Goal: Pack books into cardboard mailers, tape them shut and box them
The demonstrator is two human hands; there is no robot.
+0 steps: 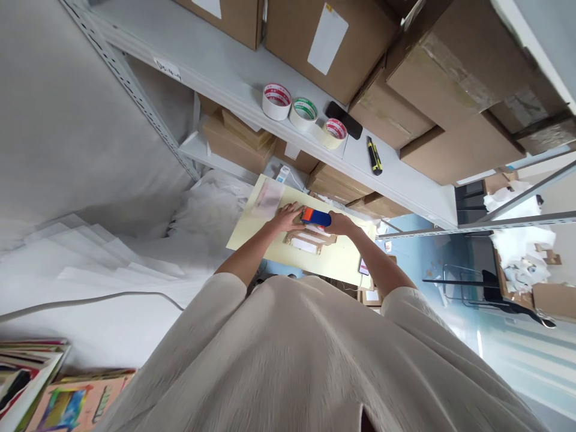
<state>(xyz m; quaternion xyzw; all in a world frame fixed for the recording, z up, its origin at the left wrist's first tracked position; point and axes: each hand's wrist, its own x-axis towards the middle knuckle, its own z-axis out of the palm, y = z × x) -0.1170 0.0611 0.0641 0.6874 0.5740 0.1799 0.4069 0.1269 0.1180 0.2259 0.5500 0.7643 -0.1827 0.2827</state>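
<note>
My right hand point(341, 224) is wrapped round the right end of a blue tape dispenser point(320, 218) with an orange front part. The dispenser lies over a small flat brown cardboard parcel point(324, 237) bearing a white label point(304, 245). At the parcel's left end my left hand point(288, 217) rests with its fingers stretched out, close to the dispenser's orange end. Whether its fingertips touch the dispenser is too small to tell. Under both hands is a pale yellow tabletop point(247, 231). A phone point(363, 266) lies by its right edge, near my right forearm.
Above the table runs a grey shelf point(234, 78) with tape rolls point(276, 102), a black phone-like object point(344, 120), a yellow-black box cutter point(374, 156) and cardboard boxes point(310, 42). White sheets point(108, 258) are heaped on the left. A black chair point(499, 294) stands at right.
</note>
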